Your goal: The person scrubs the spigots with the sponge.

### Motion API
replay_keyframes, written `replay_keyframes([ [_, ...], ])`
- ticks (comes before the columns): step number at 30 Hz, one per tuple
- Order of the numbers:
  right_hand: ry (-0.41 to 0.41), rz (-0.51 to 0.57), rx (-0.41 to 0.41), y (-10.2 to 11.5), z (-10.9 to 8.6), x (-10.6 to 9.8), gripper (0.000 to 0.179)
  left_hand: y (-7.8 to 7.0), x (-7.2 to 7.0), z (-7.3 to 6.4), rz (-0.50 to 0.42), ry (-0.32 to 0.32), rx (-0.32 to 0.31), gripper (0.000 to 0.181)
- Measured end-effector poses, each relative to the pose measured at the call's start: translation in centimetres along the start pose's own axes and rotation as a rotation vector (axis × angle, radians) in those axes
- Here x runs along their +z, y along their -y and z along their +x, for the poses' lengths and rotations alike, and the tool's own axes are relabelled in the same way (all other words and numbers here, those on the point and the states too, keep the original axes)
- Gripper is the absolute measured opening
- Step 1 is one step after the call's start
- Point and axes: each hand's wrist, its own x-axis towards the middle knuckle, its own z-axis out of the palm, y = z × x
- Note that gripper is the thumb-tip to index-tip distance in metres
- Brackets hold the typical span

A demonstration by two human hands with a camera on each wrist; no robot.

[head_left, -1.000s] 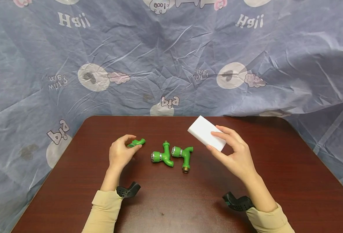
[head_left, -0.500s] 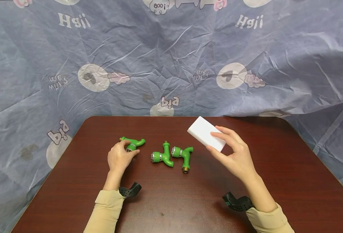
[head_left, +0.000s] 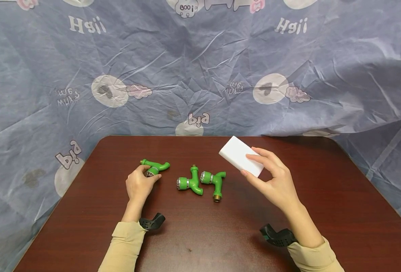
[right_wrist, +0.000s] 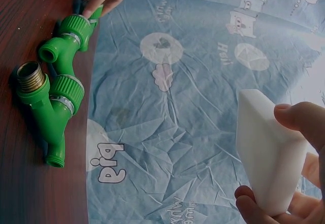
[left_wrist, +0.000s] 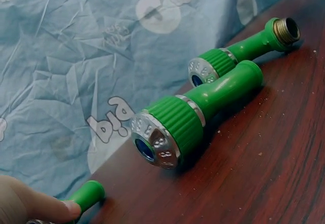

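Note:
On the left of the table lies a green faucet [head_left: 159,166] with a ribbed knob. My left hand [head_left: 140,186] pinches that knob between thumb and fingers; in the left wrist view, only the thumb [left_wrist: 38,203] and the faucet's spout [left_wrist: 89,193] show. My right hand [head_left: 277,183] holds a plain white box-shaped block [head_left: 237,154] by its near end, raised and tilted above the table. Thumb and fingertips grip opposite edges of the white block [right_wrist: 266,150] in the right wrist view.
Two more green faucets lie mid-table between the hands: one with its spout toward me [head_left: 195,181], the other [head_left: 218,183] with its brass thread toward me. The dark red-brown table [head_left: 200,234] ends at a wrinkled blue-grey printed cloth [head_left: 193,68].
My left hand has drawn back from over the left faucet to its knob, uncovering more of the body. That faucet stays in about the same place. The right hand holds the white block still.

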Motion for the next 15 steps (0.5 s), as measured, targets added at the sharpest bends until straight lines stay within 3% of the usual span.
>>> replay_keyframes([
  [4, 0.001, 0.002, 0.0, 0.0, 0.0, 0.0, 0.044, -0.5, -0.2, 0.1, -0.063, -0.063, -0.009, 0.046],
  [8, 0.002, 0.001, 0.001, 0.0, 0.0, 0.0, 0.044, -1.6, -0.8, 0.1, -0.177, -0.081, -0.004, 0.044],
  [12, 0.007, 0.002, 0.005, 0.0, 0.0, 0.0, 0.044, -3.1, -1.4, 0.1, -0.396, -0.043, -0.001, 0.041],
  [15, 0.012, 0.004, 0.007, 0.0, 0.0, 0.0, 0.044, -4.5, -2.0, -0.1, -0.603, 0.039, -0.01, 0.041],
])
